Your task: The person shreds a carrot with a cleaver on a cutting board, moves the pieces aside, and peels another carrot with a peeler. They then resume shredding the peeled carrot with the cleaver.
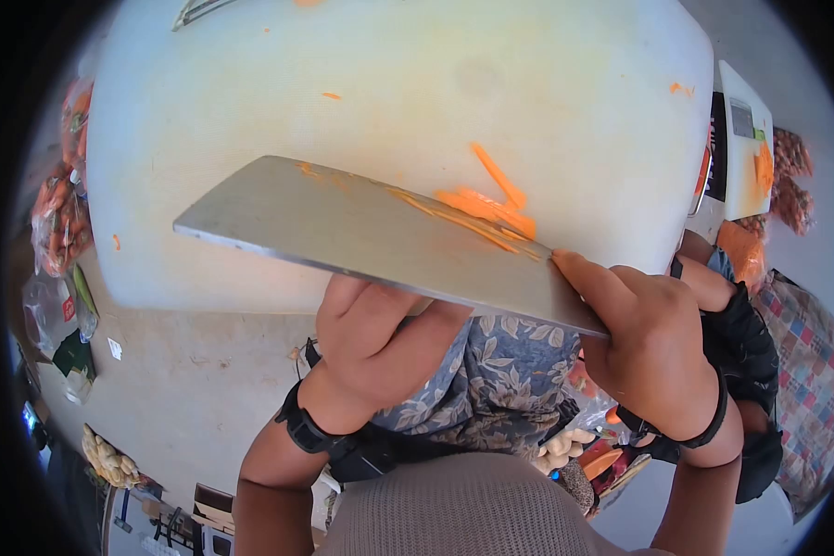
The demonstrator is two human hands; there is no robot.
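Note:
A wide steel cleaver (pixel 343 227) is held flat over the near edge of a white cutting board (pixel 361 83). Thin orange carrot strips (pixel 491 208) lie on the blade near the handle end. My right hand (pixel 653 347) grips the cleaver at its handle end, index finger laid along the blade's spine. My left hand (pixel 371 347) is under the blade, its fingers hidden behind the steel and apparently touching its underside. Both wrists wear black straps.
Small carrot bits (pixel 331 95) dot the board. Bags of carrots (pixel 60 213) sit at the left. A white scale (pixel 741 139) stands at the right, with a checked cloth (pixel 811 371) below it. A grey floor lies beneath, with a bag of pale vegetables (pixel 111 459) at the lower left.

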